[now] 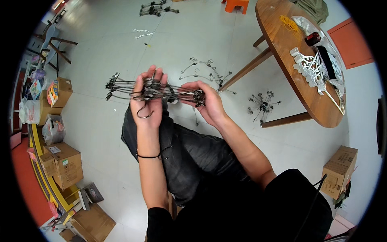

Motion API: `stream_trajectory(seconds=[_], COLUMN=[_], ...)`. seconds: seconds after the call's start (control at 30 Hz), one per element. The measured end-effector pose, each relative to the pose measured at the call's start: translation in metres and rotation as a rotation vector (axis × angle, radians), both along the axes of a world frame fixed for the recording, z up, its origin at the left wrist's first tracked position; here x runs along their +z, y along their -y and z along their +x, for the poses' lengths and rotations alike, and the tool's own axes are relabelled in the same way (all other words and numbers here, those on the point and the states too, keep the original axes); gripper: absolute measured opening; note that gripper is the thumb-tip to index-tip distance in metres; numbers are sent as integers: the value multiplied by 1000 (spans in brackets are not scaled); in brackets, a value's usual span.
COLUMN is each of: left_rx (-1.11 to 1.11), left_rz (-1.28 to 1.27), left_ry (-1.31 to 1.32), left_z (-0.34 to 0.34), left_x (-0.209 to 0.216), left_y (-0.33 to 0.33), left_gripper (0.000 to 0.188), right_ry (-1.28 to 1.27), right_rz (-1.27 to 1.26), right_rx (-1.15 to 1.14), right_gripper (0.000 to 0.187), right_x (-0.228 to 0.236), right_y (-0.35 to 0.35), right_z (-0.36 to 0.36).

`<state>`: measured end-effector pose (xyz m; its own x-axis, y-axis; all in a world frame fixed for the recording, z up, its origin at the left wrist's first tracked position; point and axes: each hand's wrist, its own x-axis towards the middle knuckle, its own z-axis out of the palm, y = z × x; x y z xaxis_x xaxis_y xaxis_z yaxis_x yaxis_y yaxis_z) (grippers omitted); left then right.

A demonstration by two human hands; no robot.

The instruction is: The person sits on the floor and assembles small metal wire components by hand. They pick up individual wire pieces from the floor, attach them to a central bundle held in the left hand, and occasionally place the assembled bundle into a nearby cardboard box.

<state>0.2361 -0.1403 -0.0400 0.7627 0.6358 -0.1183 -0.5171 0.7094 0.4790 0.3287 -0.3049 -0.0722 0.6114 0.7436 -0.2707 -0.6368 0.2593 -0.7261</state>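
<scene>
A bundle of dark metal clip hangers (154, 89) lies crosswise above my lap, stacked together with clips bunched at both ends. My left hand (155, 112) is closed around its middle from beneath, fingers curled up behind the rods. One hook hangs down over that wrist. At the bundle's right end, my right hand (211, 104) grips the rods and clips between thumb and fingers. Beyond my hands, several loose clip hangers (196, 75) lie on the floor. A further cluster of hangers (263, 106) rests on the floor by the table leg.
To the right stands a wooden table (282, 44) bearing white plastic hangers (312, 68) and yellow bands (289, 25). An orange stool (236, 5) and more dark hangers (153, 9) are farther off. Cardboard boxes (66, 165) line the left; another box (339, 171) stands right.
</scene>
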Motion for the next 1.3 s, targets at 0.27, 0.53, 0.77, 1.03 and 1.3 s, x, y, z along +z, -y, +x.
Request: stream_trajectory(seconds=[0.27, 0.53, 0.77, 1.03, 1.3], left_rx=[-82, 150, 512, 627, 719], left_rz=[132, -153, -213, -257, -353], left_ry=[-41, 214, 238, 169, 100], left_z=[-55, -115, -156, -197, -215], left_x=[5, 13, 23, 10, -5], left_y=[-10, -59, -89, -95, -105], left_gripper=[32, 13, 27, 6, 11], right_ry=[52, -280, 313, 585, 678], right_rz=[32, 92, -1108, -1534, -1790], right_rx=[239, 568, 606, 741, 565], right_gripper=[40, 49, 40, 35, 34], right_x=[-7, -110, -430, -520, -600], right_y=[-17, -36, 18, 42, -21], right_z=[-32, -22, -13, -26, -34])
